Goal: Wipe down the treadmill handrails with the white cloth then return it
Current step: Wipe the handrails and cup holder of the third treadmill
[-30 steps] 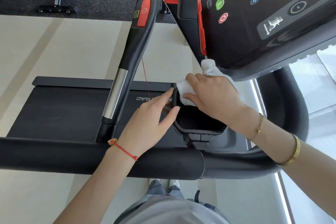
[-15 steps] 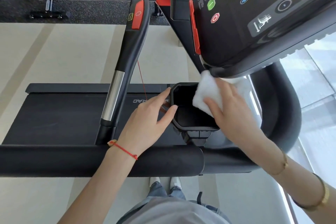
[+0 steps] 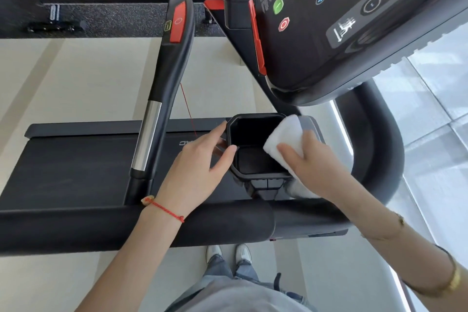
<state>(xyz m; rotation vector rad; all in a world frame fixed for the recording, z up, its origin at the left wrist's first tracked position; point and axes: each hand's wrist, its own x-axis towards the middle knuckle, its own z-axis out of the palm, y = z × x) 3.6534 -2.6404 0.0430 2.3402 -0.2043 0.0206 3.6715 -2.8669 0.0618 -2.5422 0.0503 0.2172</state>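
A white cloth (image 3: 283, 138) lies over the right rim of a black cup holder (image 3: 249, 134), pressed there under my right hand (image 3: 312, 163). My left hand (image 3: 196, 173) pinches the holder's left rim between thumb and fingers. A black padded handrail (image 3: 126, 227) runs across the view below both hands and curves up on the right (image 3: 385, 149). A second black grip with a steel section and a red button (image 3: 162, 99) rises on the left.
The treadmill console (image 3: 354, 20) with its buttons hangs close above the cup holder. A second cup holder (image 3: 239, 0) sits at the top. The belt deck (image 3: 76, 159) lies below left. My shoes (image 3: 228, 253) stand on the pale floor.
My right hand has carried the cloth from the holder's far-left rim under the console across to its right rim. My left hand has kept its hold on the left rim.
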